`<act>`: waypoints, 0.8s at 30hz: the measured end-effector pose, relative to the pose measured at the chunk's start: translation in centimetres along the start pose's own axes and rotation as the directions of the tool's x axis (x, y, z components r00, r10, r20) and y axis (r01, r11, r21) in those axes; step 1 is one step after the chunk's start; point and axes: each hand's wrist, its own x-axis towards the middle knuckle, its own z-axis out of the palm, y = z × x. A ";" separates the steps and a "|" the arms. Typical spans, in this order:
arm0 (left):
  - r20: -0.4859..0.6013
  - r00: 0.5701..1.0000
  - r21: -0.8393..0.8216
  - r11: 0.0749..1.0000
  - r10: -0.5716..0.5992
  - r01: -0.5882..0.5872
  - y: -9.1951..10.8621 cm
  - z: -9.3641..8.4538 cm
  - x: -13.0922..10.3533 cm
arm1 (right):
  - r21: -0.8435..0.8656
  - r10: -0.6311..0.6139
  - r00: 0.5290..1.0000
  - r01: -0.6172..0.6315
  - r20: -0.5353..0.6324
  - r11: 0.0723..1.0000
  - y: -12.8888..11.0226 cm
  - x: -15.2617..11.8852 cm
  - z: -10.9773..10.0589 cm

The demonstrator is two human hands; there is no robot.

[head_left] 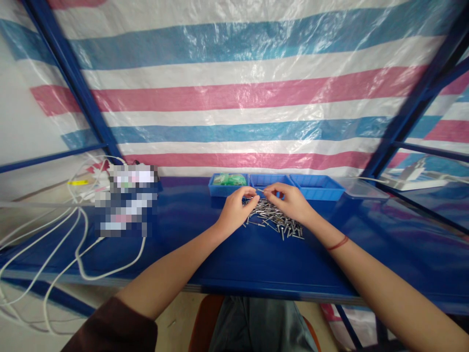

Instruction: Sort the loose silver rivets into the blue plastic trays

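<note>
My right hand (287, 199) pinches a thin metal piece, which looks like a blind rivet (260, 190), between thumb and fingertips. Facing it, my left hand (236, 205) has its fingers curved, with a gap between thumb and index finger. Its fingertips come close to the piece's left end; I cannot tell whether they touch it. Below and between both hands lies a loose heap of similar metal rivets (273, 214) on the blue tabletop (183, 234).
Behind the hands stand three blue bins: the left bin (216, 189) holds green plastic packaging, beside a middle bin (269, 180) and a right bin (324, 194). White cables (82, 244) drape over the left side. A power strip (414, 178) sits at the right.
</note>
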 end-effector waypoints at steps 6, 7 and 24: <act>0.151 0.988 0.211 0.978 -0.032 -0.001 -0.3 -0.3 0.1 | -0.373 0.108 0.959 -0.204 -0.262 0.905 4.0 1.1 -0.3; 0.189 0.982 0.261 0.965 -0.026 -0.024 -0.1 -0.5 0.1 | -0.431 0.113 0.957 -0.224 -0.269 0.874 4.6 1.2 -0.3; 0.286 0.958 0.414 0.905 -0.030 -0.096 -0.8 -1.9 0.6 | -0.148 -0.228 0.900 0.300 0.372 0.942 -1.4 -1.1 2.8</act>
